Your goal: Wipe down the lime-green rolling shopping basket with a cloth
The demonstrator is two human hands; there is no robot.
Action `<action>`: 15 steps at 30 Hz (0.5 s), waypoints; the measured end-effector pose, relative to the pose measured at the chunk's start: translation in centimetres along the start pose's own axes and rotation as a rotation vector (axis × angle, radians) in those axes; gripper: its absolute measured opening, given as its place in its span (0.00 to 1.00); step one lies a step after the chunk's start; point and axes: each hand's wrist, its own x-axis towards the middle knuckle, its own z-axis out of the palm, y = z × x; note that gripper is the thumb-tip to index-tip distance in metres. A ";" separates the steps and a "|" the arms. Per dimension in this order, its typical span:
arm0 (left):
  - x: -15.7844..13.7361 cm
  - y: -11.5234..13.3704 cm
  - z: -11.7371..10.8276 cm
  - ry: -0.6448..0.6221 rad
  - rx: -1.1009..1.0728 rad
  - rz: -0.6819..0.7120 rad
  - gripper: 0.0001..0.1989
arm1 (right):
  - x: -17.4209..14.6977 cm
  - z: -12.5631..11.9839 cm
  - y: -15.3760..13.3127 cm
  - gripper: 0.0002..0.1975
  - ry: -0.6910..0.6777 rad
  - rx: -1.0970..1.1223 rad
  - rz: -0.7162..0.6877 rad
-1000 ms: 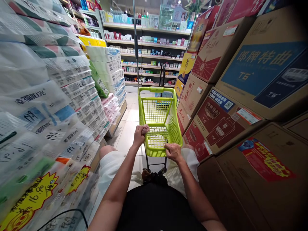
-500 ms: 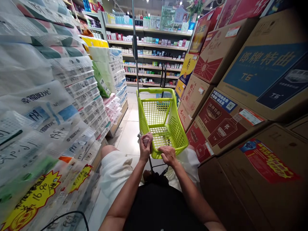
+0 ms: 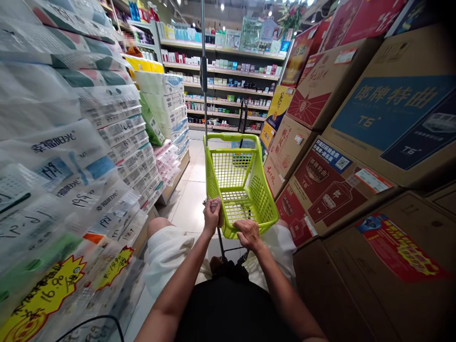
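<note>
In the head view, a lime-green shopping basket (image 3: pixel 245 190) with perforated sides stands between my knees, carried on a thin metal frame. My left hand (image 3: pixel 212 216) is closed around a bunched pinkish cloth (image 3: pixel 215 205) at the basket's near left corner. Part of the cloth is hidden by the fingers. My right hand (image 3: pixel 248 232) grips the near rim of the basket, with its fingers curled over the edge. The basket's grid floor shows, with nothing lying on it.
On the left, wrapped tissue packs (image 3: pixel 81 156) are piled high with yellow price tags (image 3: pixel 46 292). Stacked cartons (image 3: pixel 338 185) wall the right side. Ahead stand shelves of small boxes (image 3: pixel 235 71). A thin metal pole (image 3: pixel 204 71) rises behind the basket.
My left hand has shifted slightly left and down with the cloth. My right hand keeps its grip on the basket's rim. The whole view has tilted up slightly.
</note>
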 end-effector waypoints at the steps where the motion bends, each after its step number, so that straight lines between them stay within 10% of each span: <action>1: -1.8 -0.5 -0.5 -0.043 -0.012 -0.012 0.18 | -0.1 -0.1 0.1 0.13 0.001 0.002 0.000; 5: -5.6 -1.2 -1.5 -0.143 -0.037 -0.012 0.19 | -0.4 -0.4 0.5 0.12 -0.004 -0.008 0.018; 11: 2.5 -0.8 1.6 0.093 -0.012 0.070 0.20 | -0.1 -0.2 0.4 0.12 0.008 -0.035 0.023; 15: 0.9 -4.6 2.0 0.120 -0.068 0.015 0.21 | 0.0 0.0 0.6 0.11 0.043 -0.042 0.021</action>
